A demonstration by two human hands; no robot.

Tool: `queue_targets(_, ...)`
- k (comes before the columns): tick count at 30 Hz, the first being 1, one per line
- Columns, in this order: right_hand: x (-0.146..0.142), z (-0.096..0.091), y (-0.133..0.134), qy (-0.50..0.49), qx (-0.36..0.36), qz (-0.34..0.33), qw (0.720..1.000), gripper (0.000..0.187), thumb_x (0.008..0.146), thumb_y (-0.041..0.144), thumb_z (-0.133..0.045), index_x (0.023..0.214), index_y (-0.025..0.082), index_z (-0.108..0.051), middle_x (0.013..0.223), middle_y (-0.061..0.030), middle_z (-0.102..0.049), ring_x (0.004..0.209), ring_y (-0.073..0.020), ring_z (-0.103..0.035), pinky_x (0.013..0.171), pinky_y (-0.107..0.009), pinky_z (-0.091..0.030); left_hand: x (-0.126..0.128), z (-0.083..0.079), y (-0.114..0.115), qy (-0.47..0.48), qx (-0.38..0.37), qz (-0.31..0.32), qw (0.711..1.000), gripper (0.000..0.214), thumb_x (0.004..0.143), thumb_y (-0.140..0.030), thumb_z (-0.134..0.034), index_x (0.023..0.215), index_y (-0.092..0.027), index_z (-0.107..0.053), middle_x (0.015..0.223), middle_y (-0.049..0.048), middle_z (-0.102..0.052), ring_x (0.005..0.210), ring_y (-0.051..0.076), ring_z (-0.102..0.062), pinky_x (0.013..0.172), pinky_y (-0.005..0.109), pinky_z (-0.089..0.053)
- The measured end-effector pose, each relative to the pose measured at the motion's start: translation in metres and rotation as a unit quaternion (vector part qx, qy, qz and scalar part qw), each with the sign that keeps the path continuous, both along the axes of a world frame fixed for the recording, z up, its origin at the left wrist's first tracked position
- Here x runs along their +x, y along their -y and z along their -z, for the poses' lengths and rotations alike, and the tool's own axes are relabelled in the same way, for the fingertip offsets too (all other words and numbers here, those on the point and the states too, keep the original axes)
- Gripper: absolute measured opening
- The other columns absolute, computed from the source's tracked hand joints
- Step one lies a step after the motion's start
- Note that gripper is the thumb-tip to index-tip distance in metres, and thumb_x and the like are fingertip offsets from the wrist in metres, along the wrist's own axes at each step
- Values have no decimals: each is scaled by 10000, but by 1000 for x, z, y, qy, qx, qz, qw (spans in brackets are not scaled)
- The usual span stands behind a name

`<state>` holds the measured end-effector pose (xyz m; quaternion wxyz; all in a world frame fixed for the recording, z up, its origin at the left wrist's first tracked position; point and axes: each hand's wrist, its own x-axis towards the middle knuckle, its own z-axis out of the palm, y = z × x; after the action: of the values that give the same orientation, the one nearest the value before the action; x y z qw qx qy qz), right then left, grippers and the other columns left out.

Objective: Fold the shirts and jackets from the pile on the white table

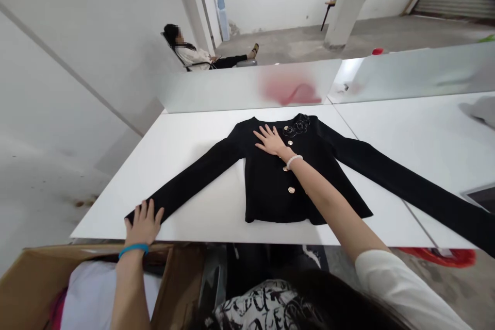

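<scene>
Head view: open right hand (270, 140) on black jacket (266, 191), open left hand (143, 224) on its cuff (129, 215).

Under my right fingers (266, 135) the black jacket (270, 191) is matt cloth; its buttons (291, 190) just beside them are glossy metal; the bench (185, 149) is smooth and white.

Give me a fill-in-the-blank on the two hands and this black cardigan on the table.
The left hand wears a ____ wristband.
The right hand wears a ____ beaded bracelet.
The black cardigan fastens with round ____ buttons.
The left hand rests on the end of one ____.

Missing words: blue; white; gold; sleeve.
</scene>
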<state>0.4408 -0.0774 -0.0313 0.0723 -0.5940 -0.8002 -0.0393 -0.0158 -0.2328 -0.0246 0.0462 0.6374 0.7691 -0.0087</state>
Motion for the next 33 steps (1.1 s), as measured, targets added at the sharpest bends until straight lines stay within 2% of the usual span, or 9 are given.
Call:
queue_targets(3,-14,-22,35,20,-17,-27,999,546,912,312,-450,1436,188,-358,1526,-128,-234,1399,-360,-160,1101,-572,-96,16,-21,-11,-25,90,8,996,638,897,-386,-279,1374,29,-366,1458,276,-299,1373,422,-190,1064,636,-132)
queue_targets(6,-12,-44,96,3,-39,-62,997,500,910,334,-465,1390,195,-438,1488,-120,-329,1370,-340,-268,1100,-541,-184,69,-27,-4,33,156,118,980,624,882,-449,-348,1334,-28,-437,1397,244,-421,1315,366,-353,1080,581,-195)
queue_targets(10,22,-51,194,-79,-36,-48,995,466,963,425,-334,1391,269,-431,1401,-57,-474,1320,-244,-394,1114,-494,-234,162,5,40,159,112,353,915,677,833,-552,-458,1358,-126,-420,1405,177,-445,1294,312,-412,1074,539,-277)
queue_targets(14,61,-24,267,-100,8,137,986,451,938,467,-391,1357,325,-474,1395,-46,-476,1349,-287,-341,1111,-592,-183,214,33,73,237,145,330,902,498,868,-411,-459,1290,-149,-490,1392,162,-465,1268,303,-447,1020,490,-382)
queue_targets(17,71,2,294,-81,24,261,962,533,901,501,-453,1387,280,-443,1490,-88,-315,1390,-351,-218,1072,-633,-227,220,31,69,302,149,261,905,355,865,-245,-400,1181,-179,-547,1277,122,-572,1141,255,-558,914,403,-477)
queue_targets(20,66,16,306,-91,-4,274,957,550,910,503,-427,1400,252,-430,1501,-110,-289,1389,-344,-221,1060,-571,-310,211,19,54,324,146,197,914,350,814,-180,-393,1125,-191,-553,1164,95,-624,995,224,-619,830,357,-499)
queue_targets(26,70,23,327,-182,58,312,931,538,946,435,-296,1431,218,-382,1437,-118,-413,1309,-262,-412,1018,-449,-423,180,11,44,413,54,80,905,356,751,-314,-467,1066,-198,-585,999,65,-656,832,205,-656,765,324,-506)
queue_targets(31,98,30,350,-195,66,354,912,454,876,506,-347,1291,437,-516,1281,8,-586,1133,-291,-576,811,-477,-537,155,7,42,408,60,-24,911,390,704,-349,-494,1057,-232,-611,830,30,-673,830,233,-664,790,364,-503)
queue_targets(33,127,26,363,-200,91,398,891,493,889,486,-288,1282,349,-551,1215,-60,-624,1015,-286,-635,777,-458,-544,143,4,40,379,75,-40,922,395,703,-342,-477,1059,-237,-612,835,36,-672,865,244,-657,822,382,-498)
